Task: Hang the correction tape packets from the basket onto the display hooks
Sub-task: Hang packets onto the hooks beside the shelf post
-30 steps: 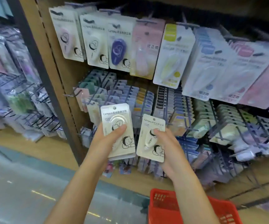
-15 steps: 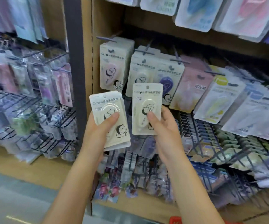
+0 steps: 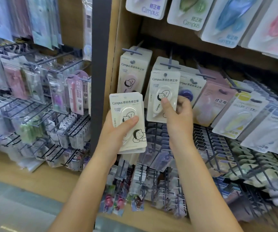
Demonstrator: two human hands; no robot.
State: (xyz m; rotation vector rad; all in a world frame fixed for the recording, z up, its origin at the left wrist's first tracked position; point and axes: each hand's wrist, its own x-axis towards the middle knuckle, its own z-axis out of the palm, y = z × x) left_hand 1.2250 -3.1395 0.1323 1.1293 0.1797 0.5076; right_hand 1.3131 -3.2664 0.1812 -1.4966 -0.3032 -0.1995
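The right hand (image 3: 178,114) pinches one packet (image 3: 164,96) up by its hook (image 3: 170,64) mid-frame, to slip its hole on, while the left hand (image 3: 118,131) clamps the spare stack (image 3: 128,121) ready just left.

Display panel: wooden back board (image 3: 130,30) with dark hooks (image 3: 170,63).
On the hooks: rows of correction tape packets (image 3: 131,76), white, pink, yellow.
Left rack: wire hooks (image 3: 34,113) carrying bagged stationery.
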